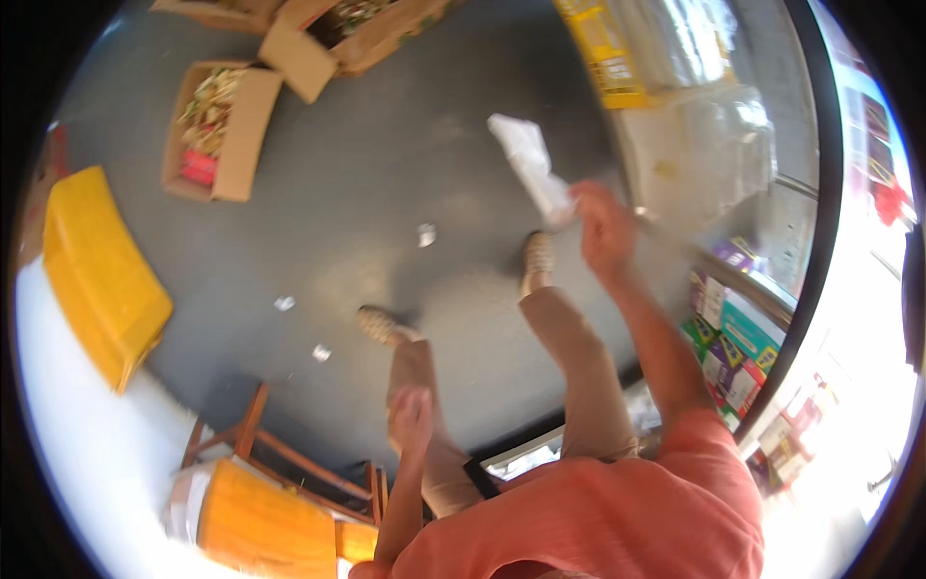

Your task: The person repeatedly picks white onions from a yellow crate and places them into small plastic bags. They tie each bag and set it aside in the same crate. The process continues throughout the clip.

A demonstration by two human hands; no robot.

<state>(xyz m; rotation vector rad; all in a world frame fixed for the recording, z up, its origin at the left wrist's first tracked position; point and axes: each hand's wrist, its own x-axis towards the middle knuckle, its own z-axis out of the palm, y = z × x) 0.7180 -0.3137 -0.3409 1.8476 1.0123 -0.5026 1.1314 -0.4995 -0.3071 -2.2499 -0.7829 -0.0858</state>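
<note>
My right hand (606, 230) is stretched out over the floor and grips one end of a thin white sheet, paper or plastic (527, 155). The sheet is partly crumpled and points away from me, up and to the left. My left hand (411, 418) hangs above my left thigh with its fingers curled, and nothing shows in it; motion blurs its fingertips. Crumpled white scraps lie on the grey floor: one (427, 234) ahead of my feet, another (284, 303) farther left, and a third (321, 353) left of my left shoe.
An open cardboard box (249, 137) with mixed litter stands upper left, near another carton (376, 43). Yellow-covered furniture (105, 275) and a wooden chair frame (249, 423) are on the left. At right are a yellow crate (604, 54), plastic-wrapped goods (694, 145) and a black-framed glass case (828, 181) with colourful boxes (749, 326).
</note>
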